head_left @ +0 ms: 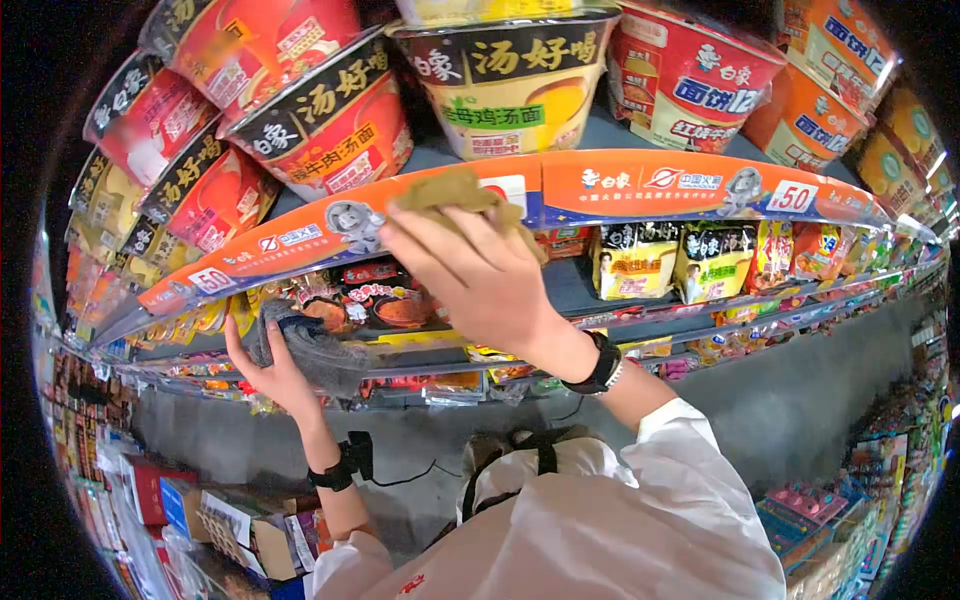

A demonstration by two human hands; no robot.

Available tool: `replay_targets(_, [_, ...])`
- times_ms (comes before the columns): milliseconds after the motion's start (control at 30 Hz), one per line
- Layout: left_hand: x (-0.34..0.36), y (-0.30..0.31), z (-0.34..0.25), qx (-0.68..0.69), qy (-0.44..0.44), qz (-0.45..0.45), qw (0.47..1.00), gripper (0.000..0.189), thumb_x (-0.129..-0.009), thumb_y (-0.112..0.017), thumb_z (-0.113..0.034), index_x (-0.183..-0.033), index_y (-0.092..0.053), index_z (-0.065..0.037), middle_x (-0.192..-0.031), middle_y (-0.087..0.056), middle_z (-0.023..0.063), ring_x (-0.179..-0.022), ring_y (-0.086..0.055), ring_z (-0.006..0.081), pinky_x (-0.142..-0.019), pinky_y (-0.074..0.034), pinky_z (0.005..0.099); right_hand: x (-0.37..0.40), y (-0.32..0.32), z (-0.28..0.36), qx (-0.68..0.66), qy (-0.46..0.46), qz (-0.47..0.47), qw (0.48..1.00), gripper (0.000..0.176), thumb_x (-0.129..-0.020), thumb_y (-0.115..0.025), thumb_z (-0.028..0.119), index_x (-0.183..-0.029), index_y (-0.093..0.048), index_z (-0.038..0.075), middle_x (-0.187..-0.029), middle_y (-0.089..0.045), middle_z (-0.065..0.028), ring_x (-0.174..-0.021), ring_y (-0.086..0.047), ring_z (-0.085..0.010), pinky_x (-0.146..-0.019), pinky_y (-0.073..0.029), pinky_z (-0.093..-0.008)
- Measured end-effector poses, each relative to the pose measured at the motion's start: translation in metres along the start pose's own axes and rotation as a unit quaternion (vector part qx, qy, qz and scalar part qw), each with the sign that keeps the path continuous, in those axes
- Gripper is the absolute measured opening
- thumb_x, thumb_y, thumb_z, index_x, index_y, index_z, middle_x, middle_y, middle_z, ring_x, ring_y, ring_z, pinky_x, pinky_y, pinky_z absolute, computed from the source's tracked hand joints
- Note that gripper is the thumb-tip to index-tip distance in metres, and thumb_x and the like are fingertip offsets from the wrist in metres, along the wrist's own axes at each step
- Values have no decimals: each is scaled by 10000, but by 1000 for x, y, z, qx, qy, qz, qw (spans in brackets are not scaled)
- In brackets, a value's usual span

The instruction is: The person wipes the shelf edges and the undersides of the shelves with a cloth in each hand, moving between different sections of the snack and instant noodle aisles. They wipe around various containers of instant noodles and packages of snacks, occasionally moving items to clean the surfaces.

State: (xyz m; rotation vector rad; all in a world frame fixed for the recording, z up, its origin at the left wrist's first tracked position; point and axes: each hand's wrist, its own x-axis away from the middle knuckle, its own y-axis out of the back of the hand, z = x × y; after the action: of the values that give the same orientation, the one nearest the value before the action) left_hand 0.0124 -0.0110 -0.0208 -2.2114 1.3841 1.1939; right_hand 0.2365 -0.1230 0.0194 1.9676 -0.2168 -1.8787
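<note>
My right hand (480, 270) presses a crumpled tan cloth (455, 190) flat against the orange price strip (640, 185) on the front edge of a shop shelf. Lower and to the left, my left hand (268, 368) grips a dark grey cloth (310, 350) against the edge of the shelf below. Large instant noodle bowls (510, 80) stand on the shelf just above the strip. Both wrists wear black bands, and my sleeves are white.
Noodle packets (635, 262) fill the lower shelves, which run off to the right. More red noodle bowls (200, 190) crowd the upper left. Cardboard boxes (230, 525) sit on the grey floor at lower left, and another goods rack (860, 500) stands at lower right.
</note>
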Motion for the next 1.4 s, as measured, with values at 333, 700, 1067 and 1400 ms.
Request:
replay_targets(333, [-12,48,40,301,337,-58,890,417,-854,-539,-179,-1211,-411,-6,-1113,-517,113,-947,-528,200,-784,-452,321,26,28,-46,89,28,-57,994,331,-692,-552,50,-1006,-619,127,-1041,-601,5,-899,-508,-185,-785,-402,-305])
replay_targets(700, [-48,0,-37,19,-77,-127,989,234,-824,-492,-30,-1052,-533,-1,-1183,-510,145,-1093,-465,244,-961,-316,347,44,51,-58,102,-55,-74,990,444,-605,-447,-75,-1014,-578,39,-1054,-592,-112,-987,-514,-275,-912,-333,-420])
replay_targets(1067, [18,-54,-86,69,-331,77,938,235,-671,-615,-74,-905,-635,-73,-1110,-566,107,-919,-552,241,-780,-437,321,41,26,-53,152,-51,-164,973,362,-686,-416,11,-1029,-530,5,-1042,-568,-146,-986,-540,-281,-946,-291,-451])
replay_targets(1400, [-30,-22,-13,-39,-390,-45,919,214,-693,-627,-107,-904,-598,-86,-1098,-572,94,-918,-559,234,-808,-438,366,44,13,-59,158,-40,-216,963,341,-676,-404,9,-994,-528,7,-1017,-563,-131,-983,-534,-270,-976,-263,-469])
